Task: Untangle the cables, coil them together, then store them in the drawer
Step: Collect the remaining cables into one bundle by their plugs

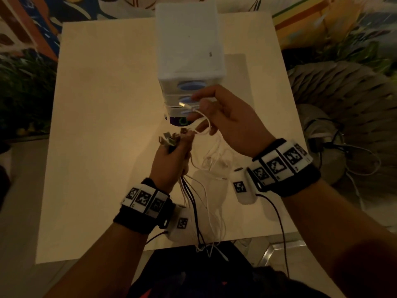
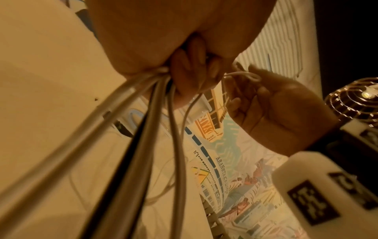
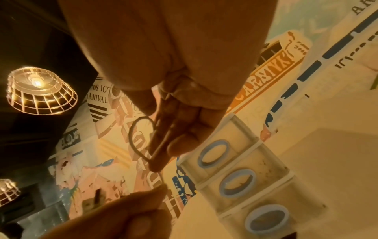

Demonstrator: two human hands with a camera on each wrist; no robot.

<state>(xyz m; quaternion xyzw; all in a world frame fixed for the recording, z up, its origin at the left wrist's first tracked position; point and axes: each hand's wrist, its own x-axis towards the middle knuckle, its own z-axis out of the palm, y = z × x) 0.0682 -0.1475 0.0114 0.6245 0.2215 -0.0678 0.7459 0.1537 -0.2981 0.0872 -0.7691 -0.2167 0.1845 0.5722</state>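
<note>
My left hand [image 1: 171, 155] grips a bundle of cables [image 1: 193, 203], white ones and a black one, with several plug ends [image 1: 169, 139] sticking up above the fist. The strands hang down over the table's near edge; the left wrist view shows the cables [image 2: 143, 129] running out of the closed fingers. My right hand [image 1: 217, 117] is just right of it and higher, pinching a thin white cable [image 1: 199, 121] that loops between both hands, its metal plug [image 1: 184, 104] pointing left. The right wrist view shows that white cable [image 3: 135, 137] curled beside my fingers [image 3: 178, 134]. Behind stands a white drawer unit [image 1: 189, 44] with drawers shut.
The drawer unit's blue ring handles [image 3: 237, 182] are stacked in three. The beige table [image 1: 103, 104] carries the unit at its far middle. Dark cables and a grey object [image 1: 326, 147] lie on the floor to the right. A wire-cage lamp [image 3: 39, 90] hangs overhead.
</note>
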